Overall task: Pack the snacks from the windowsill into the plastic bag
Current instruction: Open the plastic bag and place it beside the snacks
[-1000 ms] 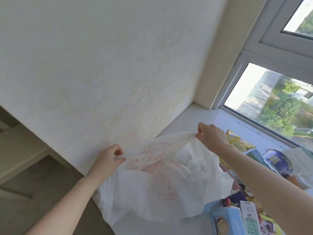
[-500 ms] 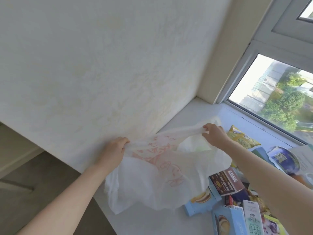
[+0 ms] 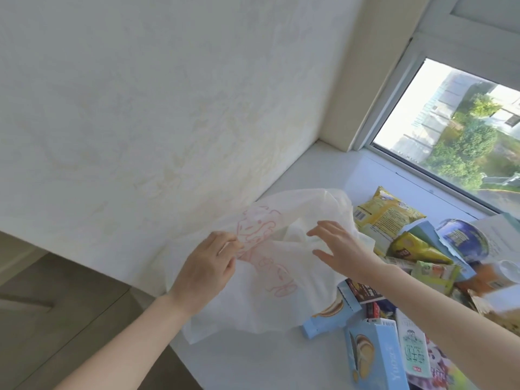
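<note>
I judge the step to be opening the plastic bag (image 3: 253, 311). My left hand (image 3: 205, 266) pinches its rim, fingers curled on the film, while my right hand (image 3: 340, 249) sits at the crumpled mouth, fingers spread and holding nothing. To do it well, I should slip those fingers between the 2 layers and draw the mouth toward the snacks (image 3: 385, 215). The bag is thin, white, translucent and red-printed, slumped on the windowsill (image 3: 253, 367) against the wall, just beside the pile.
</note>
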